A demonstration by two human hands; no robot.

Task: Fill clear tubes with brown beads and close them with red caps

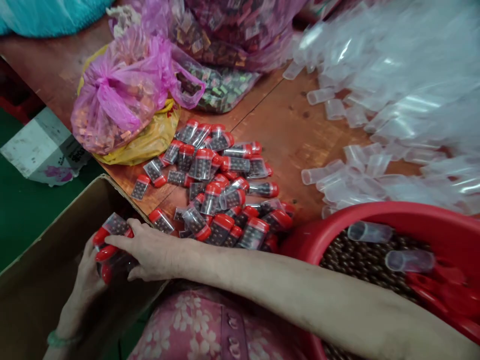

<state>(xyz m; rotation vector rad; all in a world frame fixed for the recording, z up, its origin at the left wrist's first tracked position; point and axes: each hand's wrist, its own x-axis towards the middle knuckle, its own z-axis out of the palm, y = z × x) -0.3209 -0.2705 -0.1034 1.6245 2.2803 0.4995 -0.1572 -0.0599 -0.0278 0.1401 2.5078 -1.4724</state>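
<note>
My left hand [88, 272] is wrapped round several small clear containers with red caps [107, 252], held over the open cardboard box [33, 295]. From the right, my right hand [153, 250] reaches across and closes its fingers on the same bunch. Dark round balls show through the clear walls. Beside the hands, a pile of similar filled containers [202, 165] lies on the wooden table [296, 125]. How many containers the hands hold is partly hidden by the fingers.
A red tub [360, 212] at the right holds dark balls [348, 257], two clear tubes and red caps. Behind it spread many clear tubes [405, 100]. Tied pink bags [116, 100] and a yellow bag [153, 137] sit at the back left. A white box [41, 145] stands beyond the table edge.
</note>
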